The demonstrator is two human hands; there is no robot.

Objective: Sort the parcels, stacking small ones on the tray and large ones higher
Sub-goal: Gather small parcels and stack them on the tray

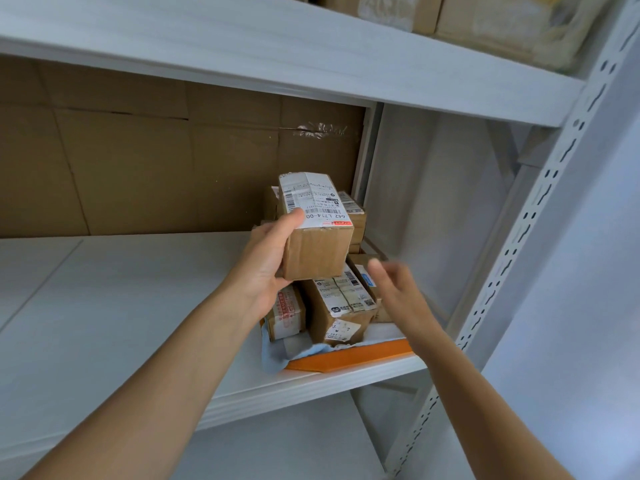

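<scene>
I see my left hand [268,268] gripping a small brown cardboard parcel [317,233] from its left side — thumb on the top label edge, fingers wrapped beneath. The parcel is a stubby box, white shipping label with barcodes and a red strip across the top face, tape along the front edge, held up above the orange tray [349,358] at the right end of the white middle shelf [121,306]. My right hand [394,289] is blurred, fingers loose and spread, holding nothing, just right of the parcel and apart from it. On the tray — several small labelled boxes [341,306] packed side by side over a pale blue cloth [277,355], more stacked behind. Larger parcels [485,19] sit on the upper shelf.
</scene>
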